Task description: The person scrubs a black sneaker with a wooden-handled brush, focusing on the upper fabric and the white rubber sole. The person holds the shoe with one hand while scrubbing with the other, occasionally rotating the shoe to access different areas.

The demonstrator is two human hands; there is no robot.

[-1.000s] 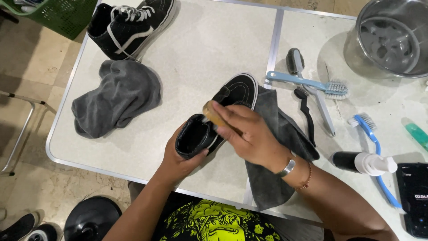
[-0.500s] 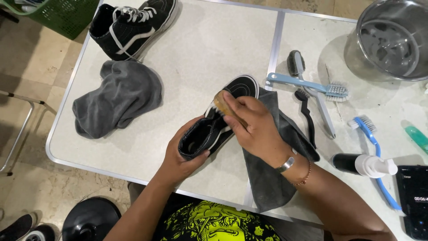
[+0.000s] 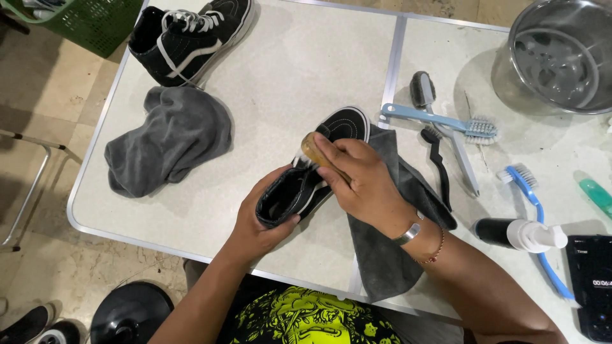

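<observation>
A black high-top sneaker [image 3: 338, 130] with a white sole edge lies on a grey cloth [image 3: 382, 255] near the table's front edge. My left hand [image 3: 258, 220] grips it around the ankle opening. My right hand [image 3: 360, 181] is closed on a wooden-handled brush [image 3: 310, 148] whose bristles press against the sneaker's side. The brush's bristle end is mostly hidden under my fingers.
The second black sneaker [image 3: 191, 38] and a crumpled grey cloth [image 3: 169, 140] lie at the left of the white folding table [image 3: 293, 57]. At the right are several brushes [image 3: 440, 118], a metal bowl [image 3: 561, 57], a pump bottle [image 3: 519, 234], a phone [image 3: 593, 286]. A green basket [image 3: 83, 22] stands at the far left.
My right hand has slid the brush back and forth along the sneaker's side, now resting mid-shoe. My left hand keeps its grip on the ankle opening.
</observation>
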